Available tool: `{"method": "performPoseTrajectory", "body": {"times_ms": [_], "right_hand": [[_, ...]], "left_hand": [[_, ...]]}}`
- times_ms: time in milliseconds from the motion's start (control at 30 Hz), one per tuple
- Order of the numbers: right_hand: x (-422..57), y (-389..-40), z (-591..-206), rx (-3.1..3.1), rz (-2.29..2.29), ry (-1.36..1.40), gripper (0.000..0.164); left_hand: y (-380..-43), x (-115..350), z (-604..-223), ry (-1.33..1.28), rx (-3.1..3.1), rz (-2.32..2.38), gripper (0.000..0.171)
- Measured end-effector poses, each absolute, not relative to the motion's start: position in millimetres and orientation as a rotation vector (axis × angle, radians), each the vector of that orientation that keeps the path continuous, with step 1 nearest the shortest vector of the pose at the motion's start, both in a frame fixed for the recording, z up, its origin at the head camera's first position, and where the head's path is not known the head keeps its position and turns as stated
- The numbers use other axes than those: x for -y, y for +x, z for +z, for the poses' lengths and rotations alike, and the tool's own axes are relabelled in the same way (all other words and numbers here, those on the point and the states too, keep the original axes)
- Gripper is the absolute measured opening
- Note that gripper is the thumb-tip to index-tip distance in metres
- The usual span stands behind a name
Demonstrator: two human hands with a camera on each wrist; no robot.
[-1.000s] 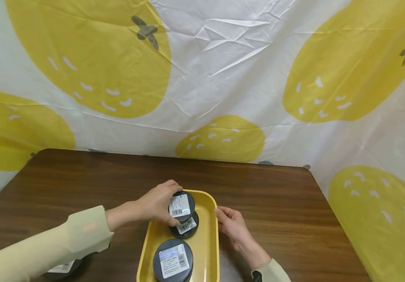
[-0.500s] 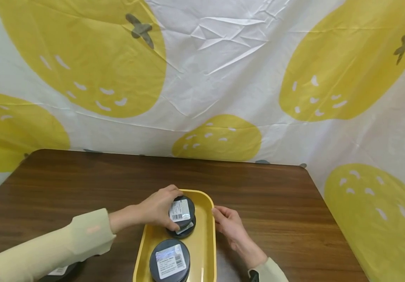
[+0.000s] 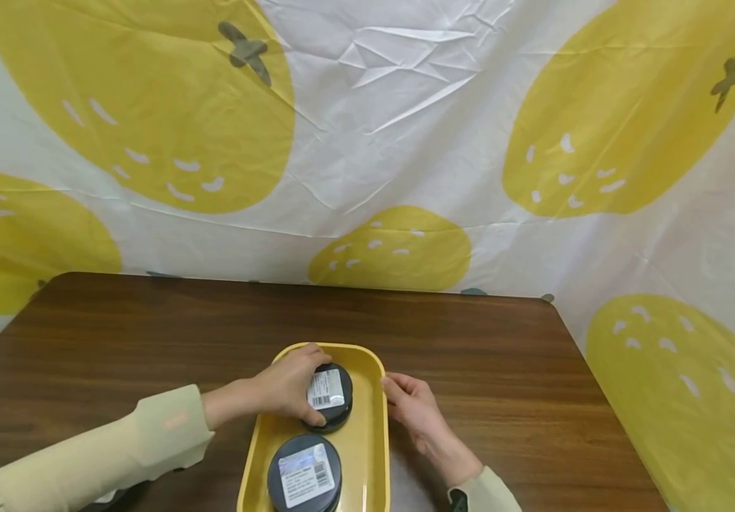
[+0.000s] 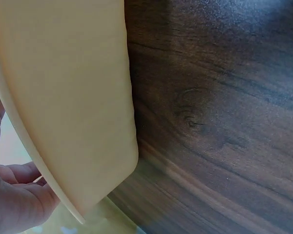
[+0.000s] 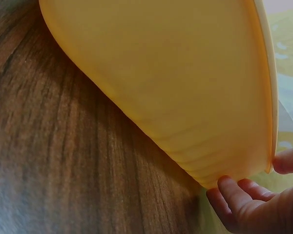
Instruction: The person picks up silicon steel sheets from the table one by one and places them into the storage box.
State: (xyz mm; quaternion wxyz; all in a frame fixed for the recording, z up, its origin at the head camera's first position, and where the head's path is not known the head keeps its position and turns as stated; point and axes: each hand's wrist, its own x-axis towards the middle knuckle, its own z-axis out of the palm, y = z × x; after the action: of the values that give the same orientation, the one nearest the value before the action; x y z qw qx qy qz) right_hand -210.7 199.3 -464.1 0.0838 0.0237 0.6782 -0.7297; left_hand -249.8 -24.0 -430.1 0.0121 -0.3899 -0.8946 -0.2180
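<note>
In the head view my left hand (image 3: 284, 384) grips a flat round black disc (image 3: 336, 377) with a white barcode label, thumb at its near edge and fingers at its far edge. It lies over another black disc, mostly hidden, at the far end of a yellow tray (image 3: 388, 448). Nearer stands a second stack of labelled black discs (image 3: 306, 473). My right hand (image 3: 420, 419) pinches the tray's right rim near the far corner. In the right wrist view its thumb meets the rim and its fingertips (image 5: 227, 187) touch the outer wall.
The tray lies on a dark wood table (image 3: 501, 384). Another black object with a white label (image 3: 107, 498) is partly hidden below the left sleeve. A white curtain with yellow fruit prints (image 3: 393, 249) hangs behind the table.
My left hand has lowered the held disc onto the one beneath, so the lower label is now covered. The right hand keeps its hold on the tray rim. The view shifts slightly.
</note>
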Motion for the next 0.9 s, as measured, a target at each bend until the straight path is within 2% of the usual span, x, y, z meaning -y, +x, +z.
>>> {"method": "performPoseTrajectory", "body": {"times_ms": [633,900], "right_hand": [[-198.1,-209.3,-464.0,-2.034,-2.178,0.057,0.036],[-198.2,-209.6,-464.7,-2.033,-2.18,0.063,0.035]], "left_hand": [[-249.7,27.0,-429.5,-1.278,2.776,-0.663,0.084],[-249.8,31.2,-424.2,-1.321,2.727,-0.67,0.081]]}}
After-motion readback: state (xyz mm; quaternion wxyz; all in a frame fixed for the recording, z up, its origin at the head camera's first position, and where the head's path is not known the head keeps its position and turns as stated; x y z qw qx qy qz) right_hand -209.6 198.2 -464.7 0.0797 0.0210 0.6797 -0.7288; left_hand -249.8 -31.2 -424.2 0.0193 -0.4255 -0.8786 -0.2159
